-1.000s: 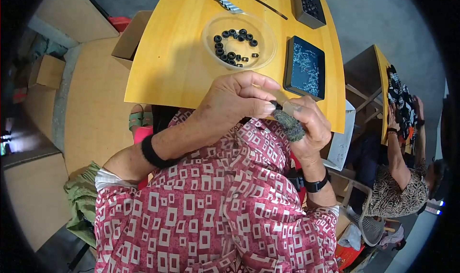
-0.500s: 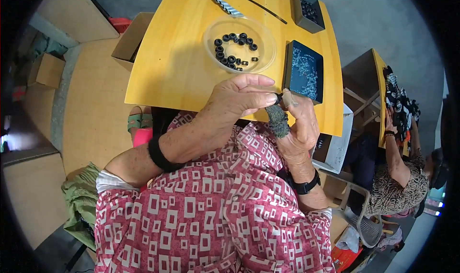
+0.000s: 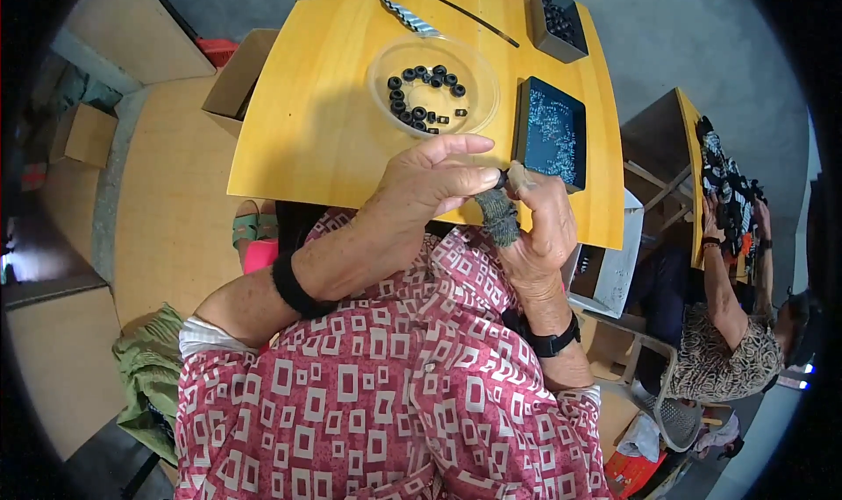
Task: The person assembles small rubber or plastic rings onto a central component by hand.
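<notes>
Centrally, one small black piece (image 3: 503, 179) sits between both hands' fingertips: the left hand (image 3: 421, 184), index finger outstretched, grasps it from nine o'clock; the right hand (image 3: 545, 224), curled, pinches it from five. One grey knitted cover (image 3: 498, 218) lies against the right hand at six. Outward, one clear tub (image 3: 481, 96) stands at eleven; one dark tray (image 3: 524, 118) and one grey box (image 3: 561, 49), toward one.

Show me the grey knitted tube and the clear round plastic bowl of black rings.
Grey knitted tube (image 3: 497, 217), head view: middle of its side.
Clear round plastic bowl (image 3: 481, 84), head view: bare right wall.
</notes>
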{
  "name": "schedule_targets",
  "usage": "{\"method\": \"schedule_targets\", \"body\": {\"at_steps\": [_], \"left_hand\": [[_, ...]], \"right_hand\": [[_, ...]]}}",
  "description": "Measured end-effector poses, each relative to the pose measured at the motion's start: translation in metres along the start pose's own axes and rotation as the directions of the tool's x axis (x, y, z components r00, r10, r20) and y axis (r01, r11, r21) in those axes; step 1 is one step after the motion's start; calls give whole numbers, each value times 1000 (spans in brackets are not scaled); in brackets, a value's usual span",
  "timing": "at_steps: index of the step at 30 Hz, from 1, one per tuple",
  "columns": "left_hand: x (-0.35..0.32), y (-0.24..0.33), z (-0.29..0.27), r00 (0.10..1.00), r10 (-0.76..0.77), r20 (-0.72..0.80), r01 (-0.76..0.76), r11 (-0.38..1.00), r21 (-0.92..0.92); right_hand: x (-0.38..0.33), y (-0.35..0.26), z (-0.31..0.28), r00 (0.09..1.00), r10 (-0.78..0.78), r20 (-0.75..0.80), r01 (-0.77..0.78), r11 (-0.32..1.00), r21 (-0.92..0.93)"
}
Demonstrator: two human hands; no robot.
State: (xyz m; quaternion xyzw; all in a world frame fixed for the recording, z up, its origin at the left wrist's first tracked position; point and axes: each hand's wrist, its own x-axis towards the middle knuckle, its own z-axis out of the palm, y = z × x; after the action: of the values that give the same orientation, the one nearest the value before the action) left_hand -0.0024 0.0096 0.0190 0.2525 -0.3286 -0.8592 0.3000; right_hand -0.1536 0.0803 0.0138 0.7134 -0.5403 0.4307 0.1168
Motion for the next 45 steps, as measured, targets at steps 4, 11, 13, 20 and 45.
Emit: {"method": "schedule_targets", "body": {"at_steps": [4,11,13,20,45], "left_hand": [[2,0,-3,1000,-7,29,6,999,37],[2,16,0,987,-50,154,44,998,38],[0,22,4,977,-107,182,90,991,100],[5,21,4,960,-220,173,205,973,102],[10,17,-5,966,-179,186,161,981,108]], "right_hand": [[0,1,-2,999,46,27,-46,999,-16],[3,0,-11,999,9,-53,-8,1000,19],[3,1,-13,999,7,-47,-6,1000,23],[6,-1,-14,1000,18,-4,-18,999,30],[13,-1,-17,993,-39,113,36,999,22]]}}
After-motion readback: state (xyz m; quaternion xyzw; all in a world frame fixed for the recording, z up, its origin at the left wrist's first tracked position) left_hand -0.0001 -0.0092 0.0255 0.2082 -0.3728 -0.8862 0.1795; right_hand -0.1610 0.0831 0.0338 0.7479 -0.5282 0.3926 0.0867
